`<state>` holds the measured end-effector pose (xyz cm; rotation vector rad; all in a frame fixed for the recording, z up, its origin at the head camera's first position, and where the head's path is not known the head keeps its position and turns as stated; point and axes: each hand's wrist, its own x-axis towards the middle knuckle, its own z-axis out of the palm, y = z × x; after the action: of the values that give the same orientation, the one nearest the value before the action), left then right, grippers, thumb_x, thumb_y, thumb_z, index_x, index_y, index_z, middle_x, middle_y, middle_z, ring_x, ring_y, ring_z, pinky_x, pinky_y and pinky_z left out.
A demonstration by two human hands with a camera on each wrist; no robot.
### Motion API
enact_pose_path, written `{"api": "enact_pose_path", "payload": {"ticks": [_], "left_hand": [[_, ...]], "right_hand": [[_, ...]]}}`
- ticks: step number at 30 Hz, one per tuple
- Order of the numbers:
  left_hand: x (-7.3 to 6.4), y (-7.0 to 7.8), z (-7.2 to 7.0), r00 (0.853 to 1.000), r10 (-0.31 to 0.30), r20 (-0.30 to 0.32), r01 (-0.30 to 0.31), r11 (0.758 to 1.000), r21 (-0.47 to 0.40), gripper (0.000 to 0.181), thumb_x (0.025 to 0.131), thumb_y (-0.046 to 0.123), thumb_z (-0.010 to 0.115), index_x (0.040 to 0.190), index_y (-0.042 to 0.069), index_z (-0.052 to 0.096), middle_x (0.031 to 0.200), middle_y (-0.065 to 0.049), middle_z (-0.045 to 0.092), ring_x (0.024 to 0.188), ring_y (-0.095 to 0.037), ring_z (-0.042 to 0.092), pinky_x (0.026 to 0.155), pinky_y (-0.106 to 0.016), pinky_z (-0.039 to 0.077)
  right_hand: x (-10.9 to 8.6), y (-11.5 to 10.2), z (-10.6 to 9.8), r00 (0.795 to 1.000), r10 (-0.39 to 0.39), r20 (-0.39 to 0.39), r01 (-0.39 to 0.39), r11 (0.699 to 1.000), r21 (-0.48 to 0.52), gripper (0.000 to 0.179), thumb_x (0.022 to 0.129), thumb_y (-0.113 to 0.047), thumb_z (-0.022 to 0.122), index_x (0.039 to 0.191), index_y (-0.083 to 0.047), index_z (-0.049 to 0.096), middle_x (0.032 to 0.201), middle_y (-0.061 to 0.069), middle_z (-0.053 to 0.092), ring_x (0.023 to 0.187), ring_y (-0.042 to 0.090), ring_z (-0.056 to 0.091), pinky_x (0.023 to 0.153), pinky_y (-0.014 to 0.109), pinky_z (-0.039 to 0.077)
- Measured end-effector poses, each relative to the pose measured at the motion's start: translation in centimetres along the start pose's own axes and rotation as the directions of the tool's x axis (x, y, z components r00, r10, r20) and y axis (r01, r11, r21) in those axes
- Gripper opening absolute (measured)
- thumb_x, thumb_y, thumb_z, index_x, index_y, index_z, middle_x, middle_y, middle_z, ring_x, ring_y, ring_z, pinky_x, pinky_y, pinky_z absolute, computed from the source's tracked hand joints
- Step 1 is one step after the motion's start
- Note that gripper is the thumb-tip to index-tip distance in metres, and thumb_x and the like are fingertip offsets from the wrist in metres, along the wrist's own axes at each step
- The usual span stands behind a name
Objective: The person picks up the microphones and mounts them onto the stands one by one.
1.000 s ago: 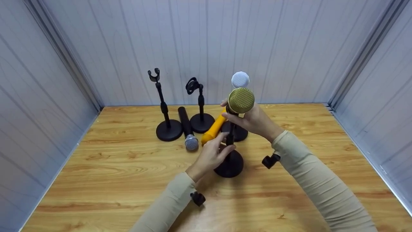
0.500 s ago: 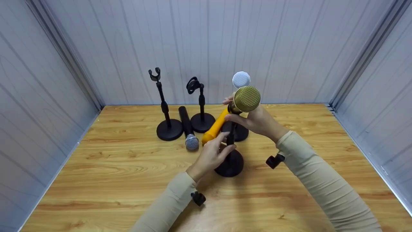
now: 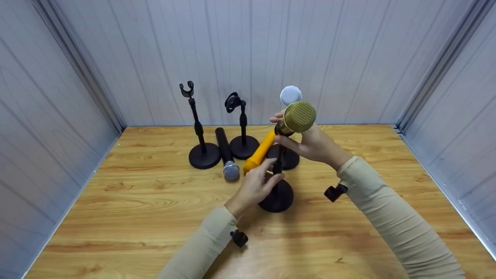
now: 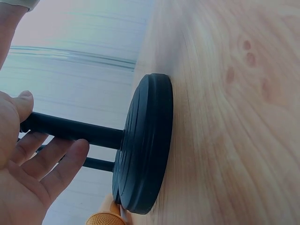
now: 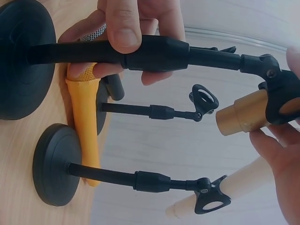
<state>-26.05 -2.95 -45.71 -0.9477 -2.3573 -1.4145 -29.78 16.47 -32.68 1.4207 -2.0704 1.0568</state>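
Gold mic (image 3: 299, 116) in R grip (image 3: 318, 144), stand (image 5: 159, 54) in L grip (image 3: 255, 186); tail (image 5: 233, 118) thru clip (image 5: 287, 85) shows only in R-wrist view.

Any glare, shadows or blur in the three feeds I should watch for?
Head view: soft shadow on the tabletop beside the front stand, pale sheen near the bottom edge, mesh of the gold microphone readable; left wrist: scene sideways, tabletop grain soft, wall washed out toward the top; right wrist: also sideways, upper right pale and bright.
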Motion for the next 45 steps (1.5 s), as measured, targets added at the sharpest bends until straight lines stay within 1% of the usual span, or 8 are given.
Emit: {"api": "enact_pose_path", "payload": {"ticks": [9,16,22,28,32,37,40,45], "left_hand": [[0.3,0.4,-0.6,0.997,-0.044,0.057,0.046,0.998,-0.039,0.037,0.101,0.028,0.066,0.133,0.011,0.056,0.107,-0.008,0.07,0.089,-0.016,0.072,0.077,-0.024,0.058],[0.8,1.1,-1.5,0.999,0.017,0.035,-0.014,0.997,-0.08,0.041,0.1,0.025,0.068,0.134,0.005,0.059,0.115,-0.009,0.069,0.102,-0.019,0.07,0.083,-0.029,0.058],[1.3,1.9,-2.1,0.994,0.109,-0.01,-0.11,0.986,-0.123,0.038,0.1,0.018,0.067,0.135,0.004,0.059,0.122,-0.012,0.067,0.109,-0.02,0.067,0.089,-0.042,0.057],[1.6,2.1,-2.3,0.991,0.13,-0.025,-0.132,0.98,-0.146,0.039,0.099,0.014,0.068,0.136,0.005,0.058,0.117,-0.012,0.068,0.106,-0.019,0.067,0.088,-0.039,0.058],[1.6,2.0,-2.4,0.993,0.117,-0.02,-0.119,0.985,-0.128,0.039,0.099,0.013,0.068,0.135,0.005,0.058,0.113,-0.011,0.069,0.103,-0.016,0.067,0.086,-0.031,0.057],[1.7,2.0,-2.4,0.993,0.12,-0.019,-0.121,0.986,-0.116,0.038,0.099,0.012,0.068,0.135,0.004,0.058,0.11,-0.008,0.07,0.102,-0.014,0.067,0.085,-0.028,0.057],[1.7,1.9,-2.3,0.992,0.128,-0.018,-0.129,0.984,-0.125,0.038,0.099,0.012,0.068,0.135,0.005,0.058,0.11,-0.008,0.07,0.101,-0.015,0.067,0.085,-0.029,0.057],[1.8,1.9,-2.2,0.99,0.142,-0.021,-0.144,0.979,-0.146,0.038,0.099,0.012,0.067,0.135,0.001,0.058,0.111,-0.012,0.07,0.101,-0.019,0.068,0.085,-0.031,0.057]], "right_hand": [[-0.6,-0.1,-1.0,0.999,0.02,0.036,-0.018,0.999,-0.04,0.05,0.094,-0.003,0.071,0.141,0.001,0.053,0.145,0.009,0.056,0.137,0.027,0.049,0.114,0.041,0.038],[-1.6,-0.4,-2.2,1.0,0.002,0.019,-0.001,0.999,-0.05,0.047,0.092,0.005,0.071,0.136,0.001,0.056,0.132,0.01,0.063,0.122,0.025,0.06,0.105,0.037,0.047],[-3.2,-0.1,-3.1,0.997,0.075,-0.018,-0.075,0.997,0.016,0.056,0.092,0.01,0.067,0.144,0.001,0.048,0.141,0.011,0.056,0.13,0.029,0.055,0.105,0.04,0.047],[-5.4,0.8,-3.0,0.987,0.157,0.02,-0.157,0.987,0.022,0.058,0.09,0.009,0.071,0.143,0.001,0.049,0.142,0.014,0.056,0.13,0.031,0.055,0.105,0.044,0.047],[-7.0,1.7,-2.3,0.964,0.236,0.123,-0.243,0.969,0.048,0.067,0.089,0.0,0.077,0.148,0.001,0.045,0.147,0.015,0.052,0.133,0.033,0.052,0.107,0.046,0.045],[-8.9,3.2,-0.8,0.911,0.301,0.283,-0.322,0.946,0.03,0.072,0.092,-0.016,0.078,0.152,0.001,0.041,0.154,0.015,0.045,0.14,0.032,0.044,0.109,0.049,0.041],[-9.6,3.7,0.1,0.882,0.313,0.352,-0.333,0.943,-0.003,0.072,0.093,-0.022,0.077,0.152,0.002,0.041,0.154,0.018,0.044,0.14,0.035,0.044,0.109,0.054,0.041],[-10.1,4.2,1.5,0.851,0.304,0.428,-0.326,0.945,-0.022,0.072,0.094,-0.029,0.075,0.152,-0.001,0.042,0.153,0.017,0.046,0.137,0.035,0.047,0.108,0.056,0.041]]}}
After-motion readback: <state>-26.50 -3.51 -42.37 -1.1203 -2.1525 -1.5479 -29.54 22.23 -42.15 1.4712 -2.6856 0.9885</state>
